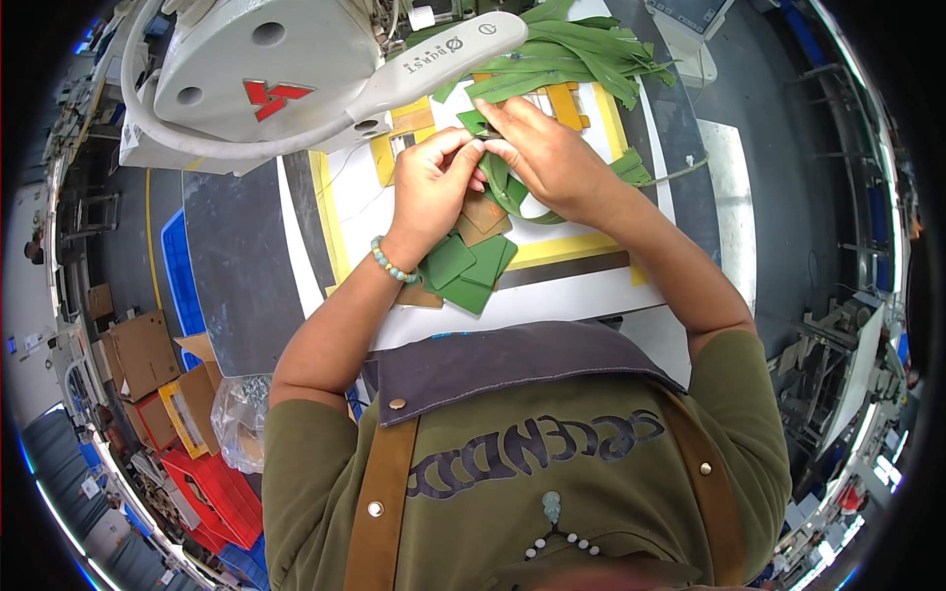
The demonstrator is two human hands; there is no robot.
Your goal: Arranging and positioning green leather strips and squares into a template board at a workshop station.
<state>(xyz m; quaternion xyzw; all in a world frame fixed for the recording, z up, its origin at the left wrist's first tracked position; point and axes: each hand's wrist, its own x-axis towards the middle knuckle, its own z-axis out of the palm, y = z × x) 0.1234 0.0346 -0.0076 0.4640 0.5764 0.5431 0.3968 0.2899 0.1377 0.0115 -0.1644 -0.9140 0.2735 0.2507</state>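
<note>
In front of me, my left hand [434, 187] and my right hand [557, 158] meet fingertip to fingertip over the white work surface. Both are closed in a pinch on a green strip [500, 182], whose loose length curls down below my right palm. Exactly where the fingers grip it is mostly hidden. Below my left wrist lie several green rectangular pieces [463, 276], partly overlapping. Tan pieces [481, 219] show between them and my hands. A heap of long green strips [581, 54] lies beyond my right hand.
A large pale machine head [266, 69] with a long light-coloured arm [434, 69] stands at upper left, close to my left hand. Yellow tape [567, 249] borders the white surface. On the floor at left are cardboard boxes [141, 355], a red crate [212, 497] and a blue bin [179, 271].
</note>
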